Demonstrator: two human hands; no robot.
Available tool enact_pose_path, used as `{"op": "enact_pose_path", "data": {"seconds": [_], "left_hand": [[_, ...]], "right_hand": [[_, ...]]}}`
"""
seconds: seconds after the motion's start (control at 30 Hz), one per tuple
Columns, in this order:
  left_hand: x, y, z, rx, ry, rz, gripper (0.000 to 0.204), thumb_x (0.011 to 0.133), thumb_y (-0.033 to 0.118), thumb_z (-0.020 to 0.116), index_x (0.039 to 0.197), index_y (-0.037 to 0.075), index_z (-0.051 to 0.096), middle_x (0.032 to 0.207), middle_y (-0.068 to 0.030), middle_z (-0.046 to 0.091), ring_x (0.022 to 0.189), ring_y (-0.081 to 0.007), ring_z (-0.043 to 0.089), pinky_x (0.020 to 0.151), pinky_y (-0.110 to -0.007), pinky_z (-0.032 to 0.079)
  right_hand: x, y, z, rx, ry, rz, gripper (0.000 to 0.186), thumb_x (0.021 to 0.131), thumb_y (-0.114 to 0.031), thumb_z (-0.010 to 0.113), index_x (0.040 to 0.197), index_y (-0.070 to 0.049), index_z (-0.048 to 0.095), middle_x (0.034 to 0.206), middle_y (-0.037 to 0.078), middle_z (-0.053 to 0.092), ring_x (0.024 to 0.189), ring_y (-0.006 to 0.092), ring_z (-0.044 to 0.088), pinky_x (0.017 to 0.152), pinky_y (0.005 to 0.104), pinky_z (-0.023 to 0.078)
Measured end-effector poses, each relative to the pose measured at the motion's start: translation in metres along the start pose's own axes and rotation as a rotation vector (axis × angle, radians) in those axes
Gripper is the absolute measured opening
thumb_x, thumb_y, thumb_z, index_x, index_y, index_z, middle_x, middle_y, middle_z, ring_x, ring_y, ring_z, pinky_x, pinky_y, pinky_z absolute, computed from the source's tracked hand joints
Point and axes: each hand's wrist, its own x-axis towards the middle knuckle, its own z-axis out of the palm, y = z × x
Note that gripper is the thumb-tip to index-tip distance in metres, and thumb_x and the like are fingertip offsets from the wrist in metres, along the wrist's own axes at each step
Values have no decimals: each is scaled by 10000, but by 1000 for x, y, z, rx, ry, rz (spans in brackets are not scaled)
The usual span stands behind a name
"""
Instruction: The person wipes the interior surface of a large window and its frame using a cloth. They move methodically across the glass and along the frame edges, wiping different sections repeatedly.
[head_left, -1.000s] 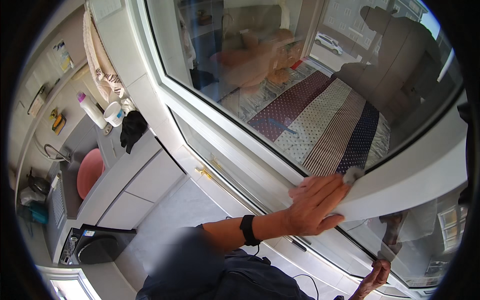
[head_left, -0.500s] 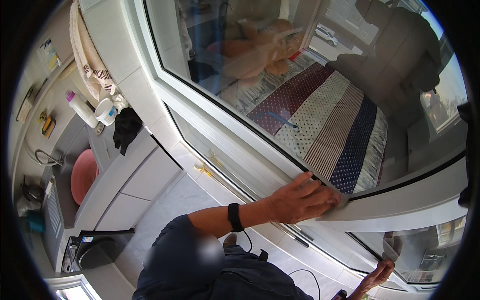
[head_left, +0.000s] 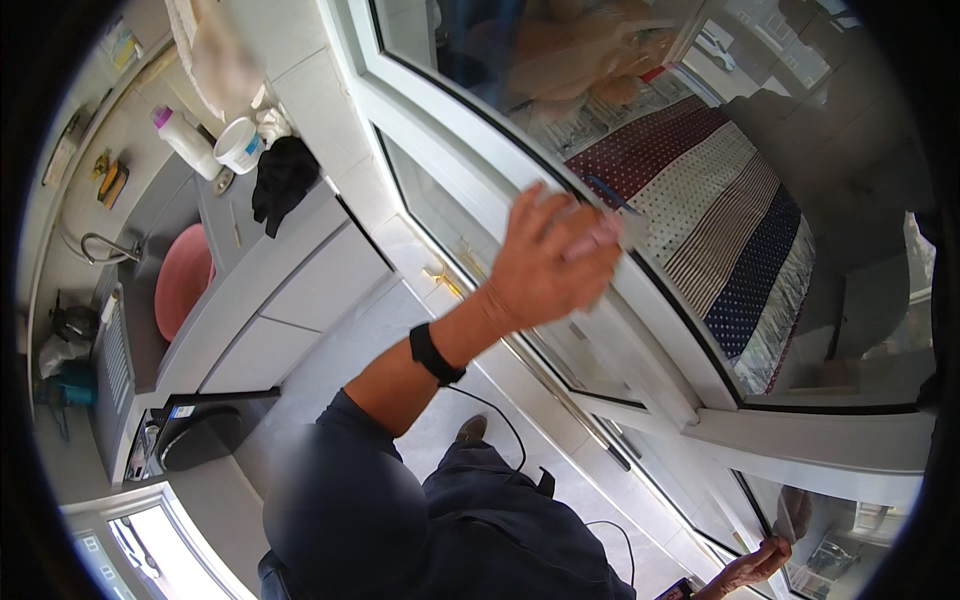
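Observation:
My left hand [head_left: 560,260] is raised over the white-framed glass window [head_left: 680,355], at the long edge of its frame. Its fingers are apart and slightly bent, smeared by motion, and I make out nothing held in it. A black band [head_left: 432,355] sits round that wrist. At the lower right, my right hand [head_left: 745,572] has its fingers closed on the edge of a lower white window frame [head_left: 752,505], beside the glass, where its reflection shows. Behind the glass, or mirrored in it, appears a striped and dotted cloth [head_left: 715,215].
On the left, a grey counter carries a pink basin [head_left: 185,280], a white bottle [head_left: 187,140], a white tub [head_left: 240,146] and a black cloth [head_left: 285,182]. Yellow hooks [head_left: 442,281] are by the lower frame. A black cable [head_left: 500,415] hangs below my left wrist.
My left hand has moved up and left along the window frame. My right hand stays at the lower frame edge. The view has shifted, so the counter appears farther right and higher.

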Motion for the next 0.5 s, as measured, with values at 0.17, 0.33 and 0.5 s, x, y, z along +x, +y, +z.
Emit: {"op": "enact_pose_path", "data": {"seconds": [0.17, 0.33, 0.5], "left_hand": [[-8, -83, -20, 249, -44, 11, 315, 821, 190, 714, 1127, 118, 696, 1286, -169, 577, 1207, -399, 519, 1061, -546, 392], [7, -187, -51, 365, 24, -137, 255, 963, 204, 604, 1188, 111, 683, 1174, -182, 684, 1021, -382, 652, 970, -457, 485], [21, -243, -67, 122, -90, -733, 371, 1030, 256, 517, 1297, 9, 592, 991, -187, 697, 733, -293, 694, 688, -397, 562]], "right_hand": [[0, -11, -4, -49, -60, -20, 201, 1015, -216, 559, 971, -21, 580, 881, 27, 508, 788, 153, 468, 746, 294, 416], [1, -20, -1, -71, -80, -100, 171, 988, -205, 565, 967, -37, 590, 847, 25, 491, 778, 155, 470, 764, 290, 399], [2, -18, -1, -153, -26, -30, 180, 982, -200, 557, 968, -25, 596, 859, 37, 496, 780, 161, 482, 750, 300, 414]]}}
